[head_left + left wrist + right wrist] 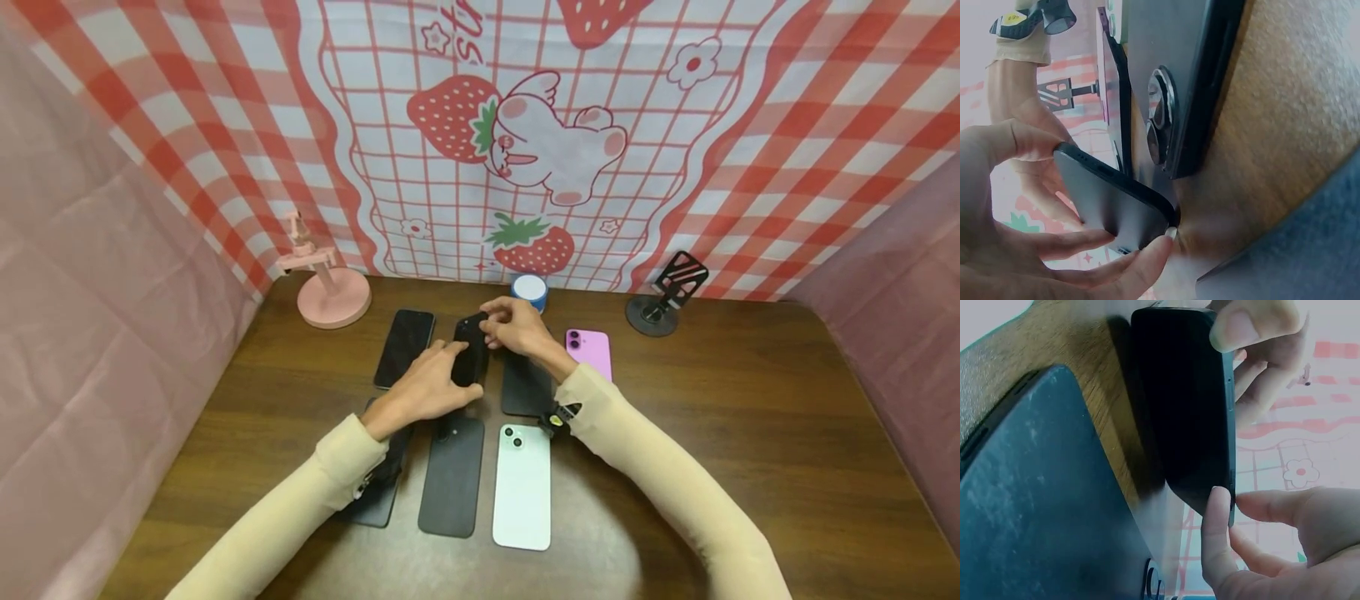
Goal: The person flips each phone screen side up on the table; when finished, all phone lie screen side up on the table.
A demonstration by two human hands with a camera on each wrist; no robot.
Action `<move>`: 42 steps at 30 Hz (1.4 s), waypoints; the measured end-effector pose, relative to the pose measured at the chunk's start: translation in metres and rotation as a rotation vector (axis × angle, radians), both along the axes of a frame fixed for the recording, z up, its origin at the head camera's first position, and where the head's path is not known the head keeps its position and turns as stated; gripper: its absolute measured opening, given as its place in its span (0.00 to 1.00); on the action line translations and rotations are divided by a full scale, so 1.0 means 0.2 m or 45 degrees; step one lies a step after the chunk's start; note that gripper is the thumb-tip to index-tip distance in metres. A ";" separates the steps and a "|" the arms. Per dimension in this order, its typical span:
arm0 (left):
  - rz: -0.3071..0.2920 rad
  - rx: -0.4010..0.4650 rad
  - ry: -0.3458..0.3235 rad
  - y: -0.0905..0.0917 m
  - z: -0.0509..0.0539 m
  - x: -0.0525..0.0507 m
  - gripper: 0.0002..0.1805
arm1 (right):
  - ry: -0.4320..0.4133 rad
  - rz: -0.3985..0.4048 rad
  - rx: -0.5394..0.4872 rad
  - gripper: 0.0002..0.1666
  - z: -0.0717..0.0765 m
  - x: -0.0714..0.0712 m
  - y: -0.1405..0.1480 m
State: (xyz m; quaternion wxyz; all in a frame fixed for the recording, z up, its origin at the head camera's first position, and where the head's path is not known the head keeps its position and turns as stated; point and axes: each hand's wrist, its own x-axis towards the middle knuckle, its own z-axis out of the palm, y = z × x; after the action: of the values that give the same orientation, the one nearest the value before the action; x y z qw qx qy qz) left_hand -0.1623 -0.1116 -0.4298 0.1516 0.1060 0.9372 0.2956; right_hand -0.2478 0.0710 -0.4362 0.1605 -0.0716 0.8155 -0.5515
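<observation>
Both hands hold a black smartphone (471,363) tipped up on its long edge. My left hand (427,385) grips its lower end; in the left wrist view the thumb is on one corner and the fingers lie along the dark back (1107,197). At the upper end, my right hand (517,327) pinches the side edge between thumb and fingers. The right wrist view shows the phone's dark screen (1179,394). Beneath the right wrist lies another dark phone (525,390), partly covered. A dark grey phone (452,483) lies back-up nearer the body.
A mint-green phone (522,500), a pink phone (594,352), a black-screened phone (405,348) and a dark phone (375,507) under the left forearm lie around. Behind stand a pink phone stand (333,298), a blue-and-white round object (529,288) and a black stand (652,317).
</observation>
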 end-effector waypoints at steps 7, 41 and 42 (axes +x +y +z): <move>0.014 0.054 -0.009 -0.01 0.00 0.00 0.46 | 0.004 -0.017 -0.082 0.22 0.00 0.01 0.00; 0.011 0.479 0.060 -0.13 -0.02 -0.02 0.35 | -0.228 0.165 -0.110 0.41 -0.04 0.06 -0.01; 0.022 0.479 0.060 -0.13 -0.01 -0.02 0.35 | -0.230 0.161 -0.110 0.41 -0.04 0.06 -0.01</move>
State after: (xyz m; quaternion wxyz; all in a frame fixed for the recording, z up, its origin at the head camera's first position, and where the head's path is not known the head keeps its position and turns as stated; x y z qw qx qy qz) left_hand -0.1657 -0.1377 -0.4323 0.1045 0.1314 0.8696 0.4643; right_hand -0.2358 0.0681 -0.4433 0.2647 -0.0797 0.7670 -0.5790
